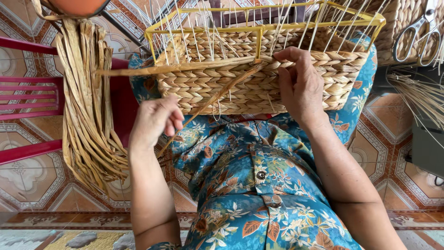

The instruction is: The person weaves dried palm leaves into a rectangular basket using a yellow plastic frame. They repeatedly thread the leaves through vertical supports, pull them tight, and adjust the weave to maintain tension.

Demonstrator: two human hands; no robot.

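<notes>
A home craft spot: patterned floor tiles (27,180), red plastic chair (32,97), straw bundle (88,102).

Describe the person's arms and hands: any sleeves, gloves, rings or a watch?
Both forearms are bare, with no sleeves in view. The left hand and right hand have no gloves, and no rings, watch or bracelet show. The garment below them is blue-teal with a cream and orange leaf-and-flower print and a round button.

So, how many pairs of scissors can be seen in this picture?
1. The metal scissors lie at the top right corner, on woven material beside the yellow-framed straw basket. Others may be hidden outside the view.
</notes>
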